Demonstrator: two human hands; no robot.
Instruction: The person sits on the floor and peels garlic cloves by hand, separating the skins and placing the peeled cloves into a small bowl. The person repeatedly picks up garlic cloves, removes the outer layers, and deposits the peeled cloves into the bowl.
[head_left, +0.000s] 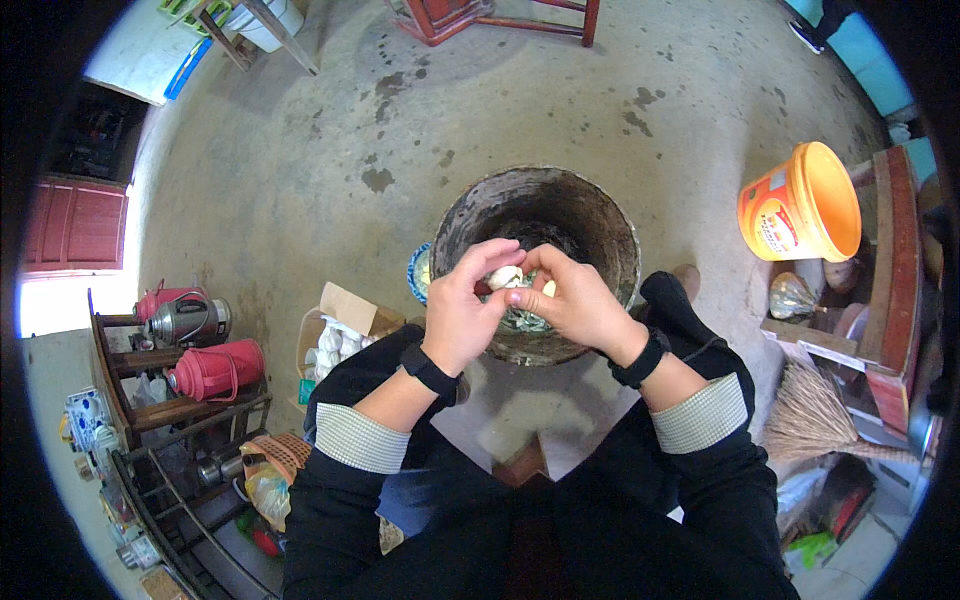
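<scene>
My left hand (469, 304) and my right hand (574, 300) meet over a deep, round, worn bucket (536, 180). Between the fingers of my left hand is a whitish garlic bulb (506, 277). The thumb and fingers of my right hand touch its right side, and a small pale yellowish piece (550, 288) shows by them; whether that piece is held cannot be told. Whitish and greenish scraps (525, 321) show below my hands within the bucket. A blue-patterned bowl (418, 274), partly hidden, stands close to the bucket's left side. An open cardboard box (349, 307) holds several white bulbs (337, 345) left of my knee.
A yellow plastic bucket (799, 206) stands right, beside a wooden shelf (889, 262) and a straw broom (810, 420). At left, a rack (157, 412) holds red thermos flasks (221, 369). A red wooden stool (450, 19) is ahead; a person's shoe (806, 36) shows top right.
</scene>
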